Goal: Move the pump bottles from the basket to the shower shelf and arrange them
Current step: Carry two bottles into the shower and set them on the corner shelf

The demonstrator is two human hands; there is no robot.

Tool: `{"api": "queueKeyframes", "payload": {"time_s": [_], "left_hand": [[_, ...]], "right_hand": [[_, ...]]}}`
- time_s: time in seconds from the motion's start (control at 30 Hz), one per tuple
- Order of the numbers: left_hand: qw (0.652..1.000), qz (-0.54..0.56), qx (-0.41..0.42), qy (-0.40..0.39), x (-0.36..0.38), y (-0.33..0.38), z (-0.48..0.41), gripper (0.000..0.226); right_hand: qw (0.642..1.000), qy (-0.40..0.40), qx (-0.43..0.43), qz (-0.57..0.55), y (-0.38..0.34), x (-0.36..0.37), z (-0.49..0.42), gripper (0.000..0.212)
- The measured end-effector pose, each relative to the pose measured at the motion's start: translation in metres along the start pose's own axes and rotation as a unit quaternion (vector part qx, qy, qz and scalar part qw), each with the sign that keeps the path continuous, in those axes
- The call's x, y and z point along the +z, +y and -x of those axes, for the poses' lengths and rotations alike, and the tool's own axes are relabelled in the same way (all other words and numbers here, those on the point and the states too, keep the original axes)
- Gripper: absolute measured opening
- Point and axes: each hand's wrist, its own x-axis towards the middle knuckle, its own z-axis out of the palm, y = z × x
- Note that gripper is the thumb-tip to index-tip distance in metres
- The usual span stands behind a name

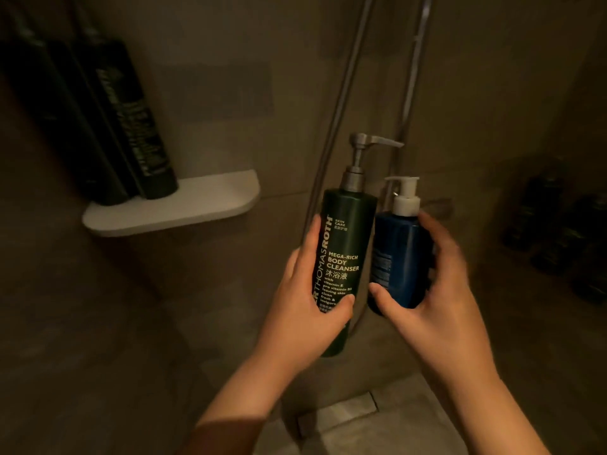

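My left hand (305,310) grips a tall dark green pump bottle (348,244) with a silver pump, upright, its "Body Cleanser" label facing me. Right beside it, my right hand (437,284) holds a shorter blue pump bottle (399,257) with a white pump. Both bottles hang in the air, to the right of and below the white shower shelf (197,205). On the shelf's left part stand dark bottles (131,126) close together; its right half is bare. No basket is in view.
A shower hose and rail (341,103) run down the tiled wall behind the held bottles. Dim reflections of dark bottles (558,234) show at the right. A floor drain (338,412) lies below my arms.
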Motion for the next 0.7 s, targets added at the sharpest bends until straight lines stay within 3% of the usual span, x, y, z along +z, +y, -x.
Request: {"api": "queueKeyframes", "payload": {"time_s": [0.4,0.7], "left_hand": [[0.963,-0.121,0.028,0.239,-0.049,0.046,-0.060,0.099],[0.929,-0.176,0.021,0.325,-0.078,0.052,-0.078,0.098]], "right_hand": [[0.958,-0.098,-0.170,-0.209,-0.013,0.051,-0.145,0.096],[0.916,-0.136,-0.245,-0.287,-0.032,0.101,-0.184,0.095]]}}
